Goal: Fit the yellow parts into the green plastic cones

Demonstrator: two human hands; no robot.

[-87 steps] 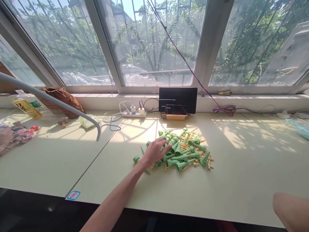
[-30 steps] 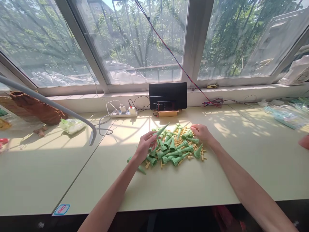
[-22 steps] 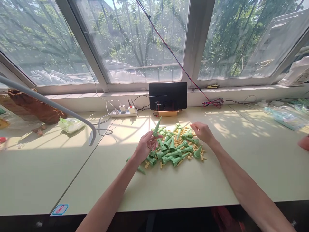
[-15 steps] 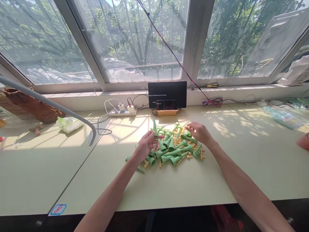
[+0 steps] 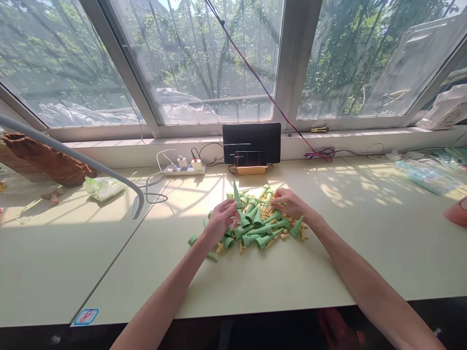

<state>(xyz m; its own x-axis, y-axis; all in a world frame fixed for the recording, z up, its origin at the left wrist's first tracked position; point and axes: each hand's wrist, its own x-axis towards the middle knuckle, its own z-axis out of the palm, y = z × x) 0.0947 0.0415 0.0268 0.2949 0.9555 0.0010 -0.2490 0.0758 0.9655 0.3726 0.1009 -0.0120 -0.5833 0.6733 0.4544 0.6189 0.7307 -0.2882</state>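
- while the left hand [image 5: 222,216] holds one green plastic spike [image 5: 236,194] over the left part of the pile, the right hand [image 5: 290,203] is at the upper right part of the same pile; so the held spike lies to the left of the right fingertips, with other pieces showing between them.
- the long axis of this spike is almost upright: its narrow tip points up and leans slightly to the left, and its wide collar end is down, where the fingers cover some part of it.
- the left hand is clearly the nearer one, because its thumb and fingers are clamped on this wide end; the right hand is apart from the spike.
- the right hand has its fingers bent and turned inward, to the left; whether they pinch some small piece, i cannot tell, since it would be too small and partly hidden.
- below and between the two hands are loose green spikes [image 5: 257,216], pointing in many directions, mixed with small tan fittings [image 5: 219,249].
- just below the right hand, at the edge of the pile, one tilted spike [image 5: 297,227] has its tip up and to the right.
- all these pieces rest on the pale table [image 5: 277,282].
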